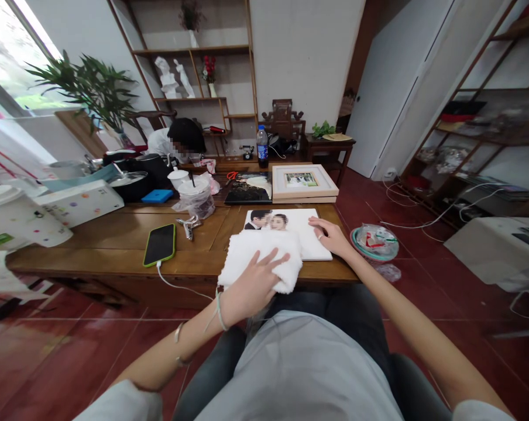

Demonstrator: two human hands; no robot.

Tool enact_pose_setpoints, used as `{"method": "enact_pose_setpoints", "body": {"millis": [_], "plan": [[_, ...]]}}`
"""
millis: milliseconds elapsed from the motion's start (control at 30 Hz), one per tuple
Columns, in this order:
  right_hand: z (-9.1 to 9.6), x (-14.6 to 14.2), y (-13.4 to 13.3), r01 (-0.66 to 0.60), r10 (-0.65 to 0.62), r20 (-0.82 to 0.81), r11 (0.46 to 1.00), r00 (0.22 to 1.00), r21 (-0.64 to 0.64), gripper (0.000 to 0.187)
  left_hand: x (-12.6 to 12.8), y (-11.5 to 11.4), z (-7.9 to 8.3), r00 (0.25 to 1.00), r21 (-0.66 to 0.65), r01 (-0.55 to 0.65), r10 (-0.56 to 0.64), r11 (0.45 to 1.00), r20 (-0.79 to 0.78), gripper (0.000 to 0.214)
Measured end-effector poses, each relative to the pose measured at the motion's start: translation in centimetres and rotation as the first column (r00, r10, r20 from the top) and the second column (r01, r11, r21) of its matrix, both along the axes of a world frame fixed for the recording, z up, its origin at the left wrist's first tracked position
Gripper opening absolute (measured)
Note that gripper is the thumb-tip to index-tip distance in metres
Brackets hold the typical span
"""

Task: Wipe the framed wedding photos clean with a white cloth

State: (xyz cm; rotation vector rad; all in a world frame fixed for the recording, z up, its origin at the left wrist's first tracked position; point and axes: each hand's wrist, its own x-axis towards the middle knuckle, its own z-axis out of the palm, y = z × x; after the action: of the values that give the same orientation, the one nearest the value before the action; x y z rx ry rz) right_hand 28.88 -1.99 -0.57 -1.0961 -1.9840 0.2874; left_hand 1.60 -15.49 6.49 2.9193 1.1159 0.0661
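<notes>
A white photo board (311,237) with a portrait lies flat near the front edge of the wooden table (115,234). A fluffy white cloth (251,248) covers its left part. My left hand (253,283) rests on the cloth, fingers spread and pressing flat. Over on the board's right side lies my right hand (330,237), fingers stretched out, a ring on one finger. Neither hand grips anything.
A phone in a green case (160,244) with a white cable lies left of the cloth, metal clips (188,225) behind it. A framed photo (303,182), a dark album (249,190), cups and a bottle (262,147) stand further back. Another person (177,140) sits beyond the table. A bowl (374,242) sits on the floor.
</notes>
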Motion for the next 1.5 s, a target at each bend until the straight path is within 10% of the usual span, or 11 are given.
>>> {"method": "enact_pose_setpoints", "body": {"millis": [167, 600, 1133, 1500], "plan": [[0.0, 0.0, 0.1, -0.002, 0.002, -0.007, 1.000, 1.000, -0.003, 0.031, -0.2, 1.3, 0.0, 1.000, 0.000, -0.014, 0.014, 1.000, 0.014, 0.038], [0.0, -0.1, -0.1, 0.013, -0.013, -0.001, 1.000, 1.000, 0.000, 0.031, 0.8, 15.6, -0.8, 0.959, 0.104, -0.284, 0.283, 0.953, 0.023, 0.032], [0.3, -0.4, -0.3, 0.038, -0.038, -0.015, 0.999, 0.999, -0.011, 0.032, -1.6, -1.2, -0.9, 1.000, 0.014, 0.003, -0.003, 1.000, 0.000, 0.036], [0.5, -0.1, -0.1, 0.023, -0.024, -0.016, 0.999, 1.000, -0.032, 0.030, -1.8, 8.8, -0.8, 0.983, 0.055, -0.179, 0.176, 0.982, 0.047, 0.031]]}}
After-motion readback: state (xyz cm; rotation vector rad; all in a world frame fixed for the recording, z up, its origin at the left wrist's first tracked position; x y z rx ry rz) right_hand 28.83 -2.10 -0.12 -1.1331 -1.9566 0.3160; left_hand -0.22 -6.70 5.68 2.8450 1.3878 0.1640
